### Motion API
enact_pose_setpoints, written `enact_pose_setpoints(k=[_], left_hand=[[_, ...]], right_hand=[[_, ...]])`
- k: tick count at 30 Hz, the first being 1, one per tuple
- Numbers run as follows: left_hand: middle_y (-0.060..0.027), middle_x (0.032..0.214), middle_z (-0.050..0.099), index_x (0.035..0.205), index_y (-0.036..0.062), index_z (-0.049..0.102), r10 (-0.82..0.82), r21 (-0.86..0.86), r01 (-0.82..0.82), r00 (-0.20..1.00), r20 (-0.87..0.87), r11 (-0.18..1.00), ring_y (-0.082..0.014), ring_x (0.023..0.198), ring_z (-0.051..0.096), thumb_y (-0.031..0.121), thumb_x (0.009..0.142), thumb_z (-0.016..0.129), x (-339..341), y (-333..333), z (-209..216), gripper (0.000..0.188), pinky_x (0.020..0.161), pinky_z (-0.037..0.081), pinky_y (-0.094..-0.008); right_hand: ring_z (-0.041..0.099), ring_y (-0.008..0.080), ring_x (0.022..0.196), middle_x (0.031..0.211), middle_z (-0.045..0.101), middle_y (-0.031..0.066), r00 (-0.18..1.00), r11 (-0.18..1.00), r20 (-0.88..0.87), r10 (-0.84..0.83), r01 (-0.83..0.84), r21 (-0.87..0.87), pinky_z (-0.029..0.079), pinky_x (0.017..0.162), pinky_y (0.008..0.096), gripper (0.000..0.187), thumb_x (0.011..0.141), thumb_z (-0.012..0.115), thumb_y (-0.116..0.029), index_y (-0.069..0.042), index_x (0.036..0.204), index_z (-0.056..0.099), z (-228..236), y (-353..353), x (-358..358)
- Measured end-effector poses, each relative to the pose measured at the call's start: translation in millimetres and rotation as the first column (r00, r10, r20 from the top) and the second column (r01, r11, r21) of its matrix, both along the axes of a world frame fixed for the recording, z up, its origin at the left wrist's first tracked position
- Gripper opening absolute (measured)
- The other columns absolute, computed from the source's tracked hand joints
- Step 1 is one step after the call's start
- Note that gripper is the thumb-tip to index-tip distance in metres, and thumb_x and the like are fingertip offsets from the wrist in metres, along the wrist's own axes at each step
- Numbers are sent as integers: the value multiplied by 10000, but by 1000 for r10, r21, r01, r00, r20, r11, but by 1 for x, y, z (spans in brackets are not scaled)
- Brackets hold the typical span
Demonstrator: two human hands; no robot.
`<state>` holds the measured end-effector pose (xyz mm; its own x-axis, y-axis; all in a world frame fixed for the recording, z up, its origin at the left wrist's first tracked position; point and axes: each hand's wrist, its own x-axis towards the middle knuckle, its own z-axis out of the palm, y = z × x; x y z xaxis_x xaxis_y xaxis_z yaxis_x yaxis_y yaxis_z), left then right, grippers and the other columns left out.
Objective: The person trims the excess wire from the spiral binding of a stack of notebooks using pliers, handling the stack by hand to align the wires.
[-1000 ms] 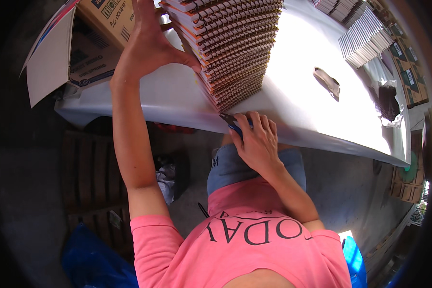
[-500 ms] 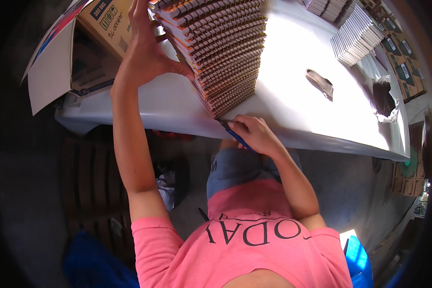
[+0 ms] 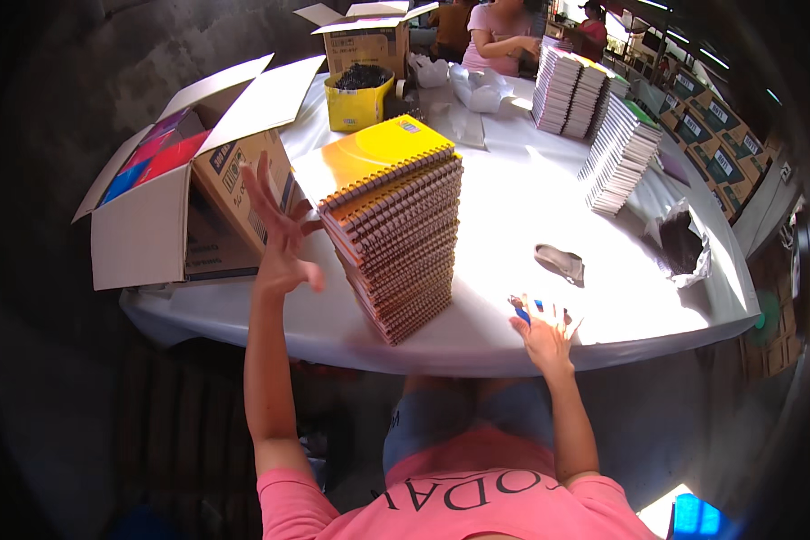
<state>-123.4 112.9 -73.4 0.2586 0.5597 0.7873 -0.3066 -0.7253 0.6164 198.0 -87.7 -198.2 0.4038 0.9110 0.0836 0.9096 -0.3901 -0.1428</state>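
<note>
A tall stack of spiral-bound notebooks (image 3: pixel 400 261) with yellow-orange covers stands near the table's front edge, its coiled edges toward me. My left hand (image 3: pixel 283 238) is raised just left of the stack, fingers spread, holding nothing; it appears apart from the notebooks. To the right of the stack, my right hand (image 3: pixel 547 335) is low over the tabletop with its fingers spread. Beneath those fingers lies a small blue-handled tool (image 3: pixel 523 312) that looks like pliers, partly hidden by the hand.
An open carton (image 3: pixel 144 243) with colourful contents stands at left. Farther back are a yellow box (image 3: pixel 358 103) of black coils and another carton (image 3: pixel 364 49). More notebook stacks (image 3: pixel 619 157), a greyish-brown object (image 3: pixel 560 263) and a plastic bag (image 3: pixel 684 243) sit rightward. A person (image 3: pixel 504 40) works across the table.
My right hand has moved right from the stack's base, releasing the blue-handled tool onto the table. My left hand has come away from the stack's side. The view has tilted up.
</note>
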Motion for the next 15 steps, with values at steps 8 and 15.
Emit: enact_pose_setpoints(k=[8,15], left_hand=[[-72,1498,264,1493,179,110,-453,-695,183,863,-225,695,-262,1330,330,746,843,270,2,28,-127,877,1100,271,-477],[-55,1396,420,1451,141,278,-486,-844,450,830,274,292,-250,1261,406,606,946,273,13,2,-141,686,1065,327,-460]], right_hand=[[225,265,1400,1519,213,158,-47,939,-939,340,-39,342,194,1123,337,735,965,423,-479,-29,1477,149,-34,22,-108],[252,203,1381,1525,221,88,-229,975,-951,205,130,179,156,1147,331,681,989,333,-481,-36,1476,164,3,38,-131]])
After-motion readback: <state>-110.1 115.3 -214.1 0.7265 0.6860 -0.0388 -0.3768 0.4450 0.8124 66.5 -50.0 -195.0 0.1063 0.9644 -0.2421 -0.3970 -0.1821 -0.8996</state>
